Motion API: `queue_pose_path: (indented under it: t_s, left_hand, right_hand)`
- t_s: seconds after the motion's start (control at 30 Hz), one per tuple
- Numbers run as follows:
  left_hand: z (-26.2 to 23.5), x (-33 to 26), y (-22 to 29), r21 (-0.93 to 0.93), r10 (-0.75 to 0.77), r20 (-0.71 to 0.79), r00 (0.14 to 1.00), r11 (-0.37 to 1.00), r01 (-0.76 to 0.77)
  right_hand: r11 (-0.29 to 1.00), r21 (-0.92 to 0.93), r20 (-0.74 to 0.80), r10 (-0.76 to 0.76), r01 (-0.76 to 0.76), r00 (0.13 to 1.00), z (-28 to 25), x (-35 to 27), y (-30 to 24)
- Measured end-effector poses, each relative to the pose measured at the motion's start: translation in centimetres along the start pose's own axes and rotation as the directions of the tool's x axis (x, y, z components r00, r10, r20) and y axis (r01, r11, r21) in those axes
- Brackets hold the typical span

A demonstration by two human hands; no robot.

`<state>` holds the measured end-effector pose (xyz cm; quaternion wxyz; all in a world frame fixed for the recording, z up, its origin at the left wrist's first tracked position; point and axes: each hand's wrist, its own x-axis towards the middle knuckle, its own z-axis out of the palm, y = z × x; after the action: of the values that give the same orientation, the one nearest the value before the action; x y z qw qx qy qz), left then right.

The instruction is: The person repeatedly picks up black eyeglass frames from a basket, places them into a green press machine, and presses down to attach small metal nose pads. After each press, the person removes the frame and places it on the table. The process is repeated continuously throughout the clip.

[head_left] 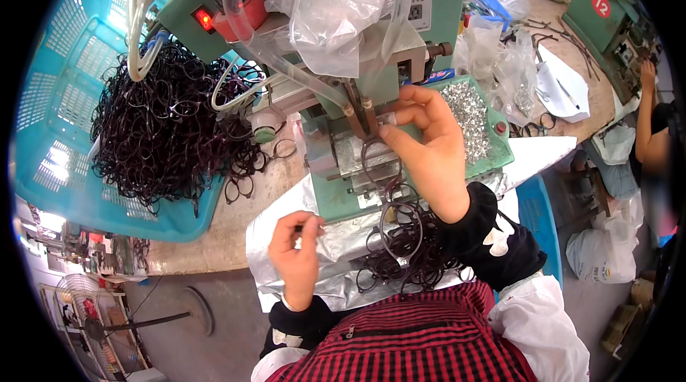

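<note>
My right hand (427, 150) pinches the top of a dark eyeglass frame (382, 167) and holds it on the metal block of the green machine (343, 182), just under its two thin rods. My left hand (296, 253) is closed around a small dark tool, hovering over crinkled silver foil (286, 217) in front of the machine. A heap of finished dark frames (404, 253) lies on the foil near my lap.
A turquoise basket (64, 139) at left holds a large tangle of dark frames (164, 125). A green tray of small silver parts (471, 117) sits right of the machine. Clear tubes and plastic bags hang above. Another person's arm (647, 117) is at far right.
</note>
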<state>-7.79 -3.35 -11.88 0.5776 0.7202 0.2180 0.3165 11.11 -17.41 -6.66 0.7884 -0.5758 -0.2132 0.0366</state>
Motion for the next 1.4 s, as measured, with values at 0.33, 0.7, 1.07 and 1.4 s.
queue_pose_path:
  t_s: [0.33, 0.7, 1.07, 1.4]
  left_hand:
    - [2.9, 3.0, 12.6, 0.356, 0.768, 0.088, 0.635, 0.571, -0.74]
    - [1.2, 10.3, 2.0, 0.678, 0.653, 0.08, 0.754, 0.518, -0.521]
    - [-6.9, 13.9, -5.4, 0.758, 0.467, 0.583, 0.665, -0.019, -0.652]
    - [1.4, 5.0, 8.4, 0.047, 0.847, 0.502, 0.175, 0.175, -0.983]
  right_hand:
    - [0.929, 0.318, 0.031, 0.191, -0.191, 0.981, 1.7, -1.3, -3.0]
    - [0.969, 0.225, -0.2, 0.143, -0.097, 0.969, -11.6, -0.5, 3.6]
    - [0.256, -0.945, 0.138, -0.256, 0.204, 0.957, -13.0, -3.5, -0.3]
    - [0.242, -0.929, 0.174, -0.385, 0.281, 0.906, -10.1, 0.3, 2.4]
